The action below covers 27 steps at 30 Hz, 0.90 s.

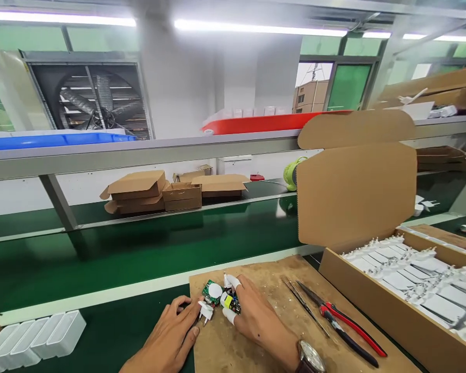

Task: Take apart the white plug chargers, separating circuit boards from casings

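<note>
Right hand (252, 308) grasping circuit assembly (228, 302), fingers part-spread, partly hiding it; left hand (174, 326) at white plug (206, 311), hold unclear; pliers (326, 310), carton (365, 296) right.

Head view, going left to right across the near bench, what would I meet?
White cases, left hand, green circuit board, right hand, tweezers, red-and-black pliers, open cardboard box of white parts.
</note>
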Each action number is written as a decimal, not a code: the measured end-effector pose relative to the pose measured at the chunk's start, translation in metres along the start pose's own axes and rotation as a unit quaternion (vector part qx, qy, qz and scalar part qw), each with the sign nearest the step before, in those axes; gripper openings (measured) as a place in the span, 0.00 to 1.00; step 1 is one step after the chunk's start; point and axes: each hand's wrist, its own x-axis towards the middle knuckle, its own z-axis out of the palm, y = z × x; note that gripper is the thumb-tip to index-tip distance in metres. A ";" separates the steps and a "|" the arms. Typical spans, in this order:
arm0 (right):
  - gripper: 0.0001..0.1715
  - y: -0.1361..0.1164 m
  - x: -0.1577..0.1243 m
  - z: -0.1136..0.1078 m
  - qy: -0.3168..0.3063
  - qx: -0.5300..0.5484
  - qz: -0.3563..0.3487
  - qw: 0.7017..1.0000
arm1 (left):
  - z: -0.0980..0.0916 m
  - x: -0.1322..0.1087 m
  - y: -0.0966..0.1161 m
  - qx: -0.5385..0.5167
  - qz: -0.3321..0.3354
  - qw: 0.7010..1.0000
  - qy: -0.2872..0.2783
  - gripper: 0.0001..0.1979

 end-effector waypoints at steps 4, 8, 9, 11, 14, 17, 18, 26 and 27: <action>0.24 0.009 -0.002 -0.007 0.012 0.008 -0.017 1.000 | 0.005 0.002 0.000 0.041 0.000 0.999 -0.006 0.31; 0.21 0.010 0.004 -0.011 0.043 0.027 -0.064 0.997 | 0.014 0.003 -0.004 0.058 0.030 0.995 0.078 0.29; 0.20 0.008 0.007 -0.010 0.051 0.036 -0.083 0.995 | 0.015 0.002 -0.004 0.064 0.032 0.992 0.100 0.28; 0.19 0.003 0.010 -0.003 0.063 0.058 -0.121 0.989 | 0.013 -0.001 -0.005 0.083 0.030 0.987 0.134 0.26; 0.26 0.004 0.015 0.016 0.081 0.073 -0.168 0.980 | -0.001 -0.015 -0.011 0.126 0.017 0.976 0.175 0.27; 0.22 0.015 0.019 0.035 0.088 0.063 -0.190 0.976 | -0.025 -0.048 -0.028 0.171 -0.017 0.957 0.233 0.29; 0.18 0.017 0.020 0.038 0.078 0.083 -0.176 0.978 | -0.034 -0.062 -0.036 0.184 -0.035 0.948 0.257 0.28; 0.22 -0.017 0.027 0.011 0.021 0.344 0.020 0.938 | -0.091 -0.167 -0.108 0.213 -0.174 0.882 0.381 0.12; 0.25 -0.024 0.029 0.012 0.007 0.369 0.037 0.929 | -0.093 -0.168 -0.109 0.203 -0.173 0.888 0.375 0.11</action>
